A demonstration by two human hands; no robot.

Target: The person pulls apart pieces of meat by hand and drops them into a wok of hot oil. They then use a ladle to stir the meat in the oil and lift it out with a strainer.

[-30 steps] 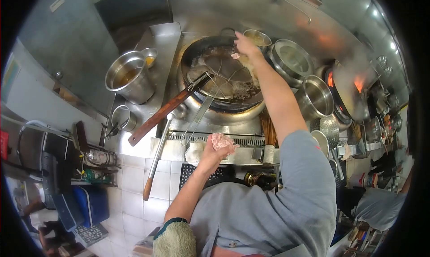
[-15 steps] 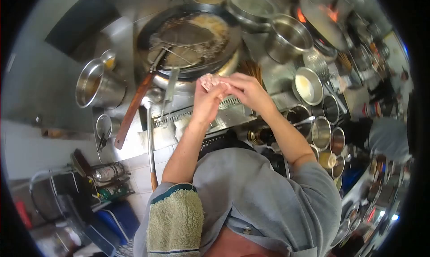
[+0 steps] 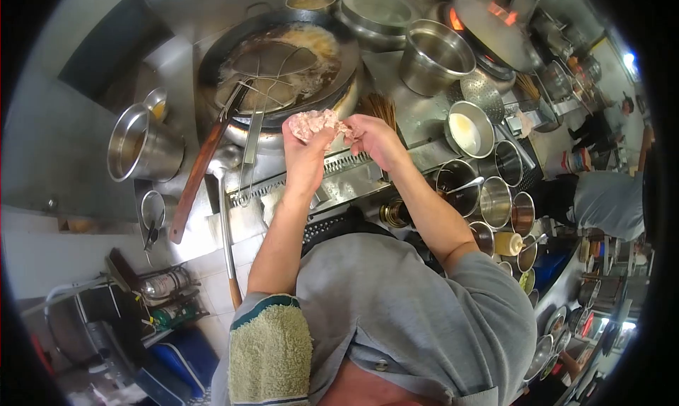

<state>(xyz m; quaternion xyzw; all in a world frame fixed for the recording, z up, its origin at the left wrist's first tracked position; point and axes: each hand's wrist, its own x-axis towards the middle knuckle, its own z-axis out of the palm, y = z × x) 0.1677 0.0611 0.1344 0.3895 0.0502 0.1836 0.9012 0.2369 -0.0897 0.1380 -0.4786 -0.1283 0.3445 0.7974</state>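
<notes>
A lump of pale pink, raw-looking minced meat (image 3: 311, 123) rests in my left hand (image 3: 304, 155), whose fingers are wrapped round it. My right hand (image 3: 376, 140) is at the lump's right edge, its fingertips pinching a small bit of the same meat. Both hands are just in front of a large black wok (image 3: 212, 66) of bubbling brown oil. Across the wok lie a wire strainer (image 3: 279, 58) with a long wooden handle and a narrow metal tool (image 3: 252, 141).
A steel pot (image 3: 170, 151) and a ladle (image 3: 225, 215) are on the left. Right of the wok stand a deep pot (image 3: 437, 56), a bowl of white contents (image 3: 470, 130) and several containers. Flames burn beside a second wok (image 3: 495, 35). A person in grey (image 3: 612, 204) is farther right.
My hands have moved slightly apart, and more of the meat shows in my left hand. The whole view has shifted slightly, moving the wok left in the picture.
</notes>
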